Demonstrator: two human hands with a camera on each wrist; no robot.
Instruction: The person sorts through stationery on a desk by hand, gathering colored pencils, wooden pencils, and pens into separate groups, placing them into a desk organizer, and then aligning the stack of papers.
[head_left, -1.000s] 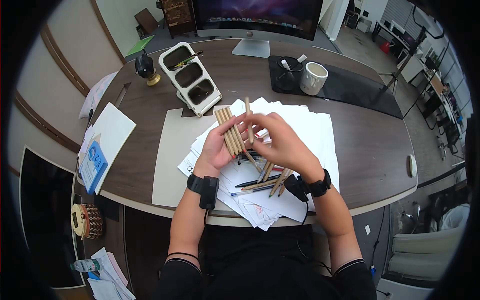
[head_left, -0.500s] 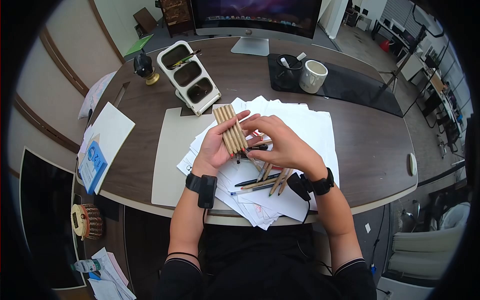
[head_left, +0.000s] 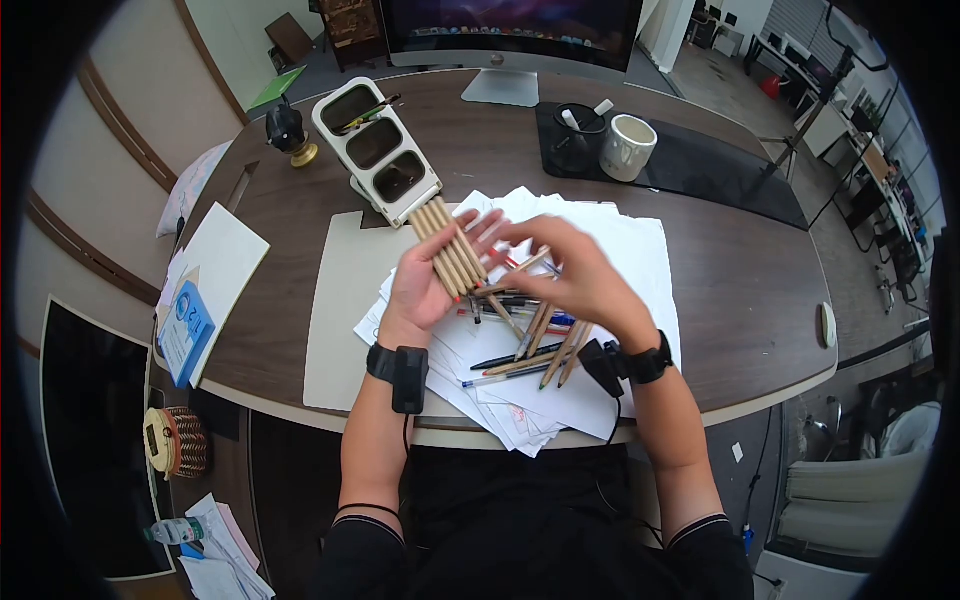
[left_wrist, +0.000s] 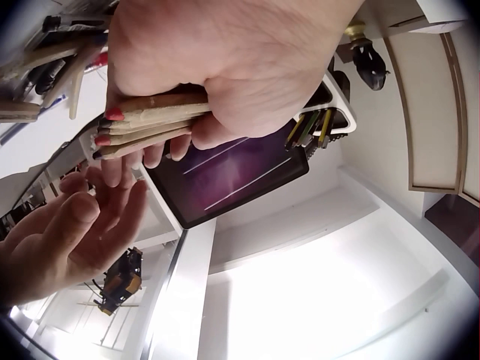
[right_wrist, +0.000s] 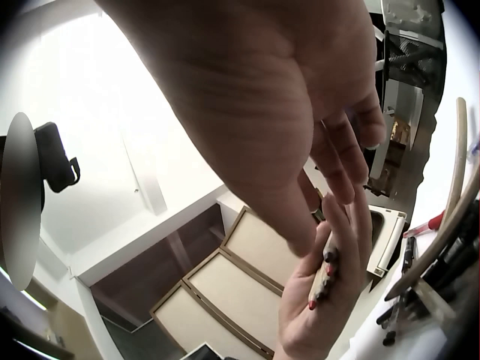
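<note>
My left hand (head_left: 425, 285) holds a flat row of several wooden pencils (head_left: 450, 250), thumb laid across them. Red and dark tips on these pencils (left_wrist: 146, 124) point back toward me in the left wrist view. To the right, my right hand (head_left: 575, 275) hovers with loosely bent fingers and nothing between them, its fingertips close to the left fingers. Under both hands lies a loose pile of pens and pencils, among them a black pen (head_left: 510, 359) and a green-tipped pencil (head_left: 552, 368), on white papers (head_left: 630, 270).
A white three-compartment organizer (head_left: 428, 180) stands just beyond the left hand, with a few pencils in its top compartment. Farther back are a black mesh cup (head_left: 572, 150), a mug (head_left: 628, 150) and a monitor (head_left: 510, 30). A mouse (head_left: 826, 326) lies at the desk's right edge.
The right hand held a single pencil upright a second ago; it has let it go and drawn slightly away. The left hand has tilted its pencils forward, toward the organizer.
</note>
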